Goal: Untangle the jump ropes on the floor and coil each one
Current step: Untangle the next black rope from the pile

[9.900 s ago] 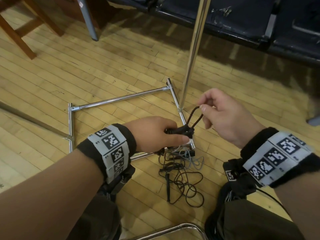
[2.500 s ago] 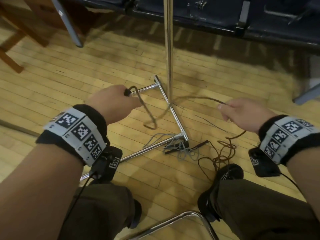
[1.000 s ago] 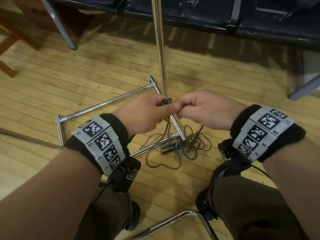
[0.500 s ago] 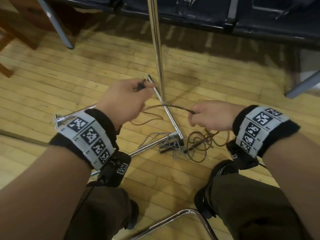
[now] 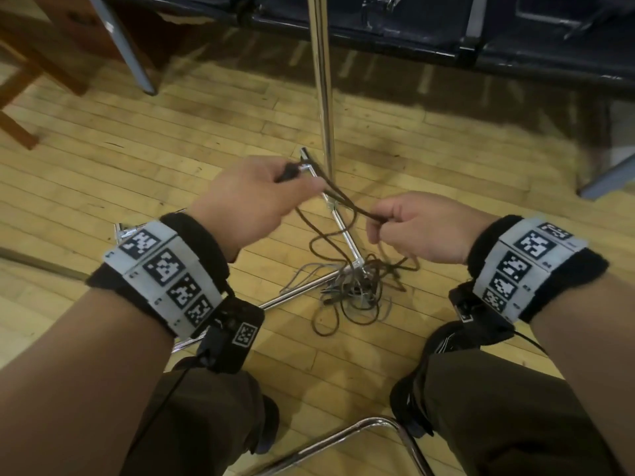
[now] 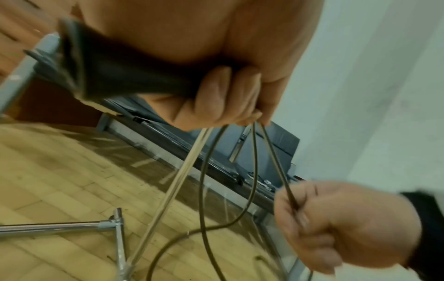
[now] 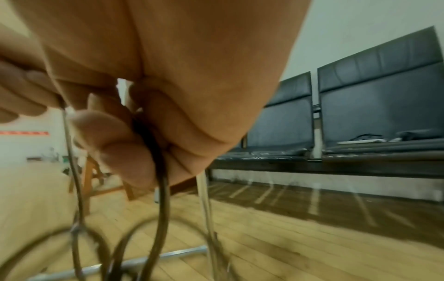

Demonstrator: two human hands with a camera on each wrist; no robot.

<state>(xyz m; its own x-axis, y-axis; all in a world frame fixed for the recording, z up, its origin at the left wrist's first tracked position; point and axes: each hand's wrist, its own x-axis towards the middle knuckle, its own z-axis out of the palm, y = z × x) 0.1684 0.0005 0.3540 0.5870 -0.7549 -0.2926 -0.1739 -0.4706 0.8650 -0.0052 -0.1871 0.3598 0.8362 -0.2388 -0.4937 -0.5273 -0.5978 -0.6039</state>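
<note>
Left hand (image 5: 251, 201) and right hand (image 5: 426, 228) grip one dark rope (image 5: 347, 201).

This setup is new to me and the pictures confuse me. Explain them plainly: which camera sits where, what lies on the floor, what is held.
No machine here: a person works bare-handed, wearing cameras. The wide picture comes from a head camera looking down; the other two come from a camera on each wrist, aimed at whatever is gripped. The patterned wristbands carry printed markers. The left hand grips the black handle of a dark jump rope and strands of it; the right hand grips the same rope further along. On the wooden floor lies a tangle of dark and grey cord, at the corner of a chrome stand.
</note>
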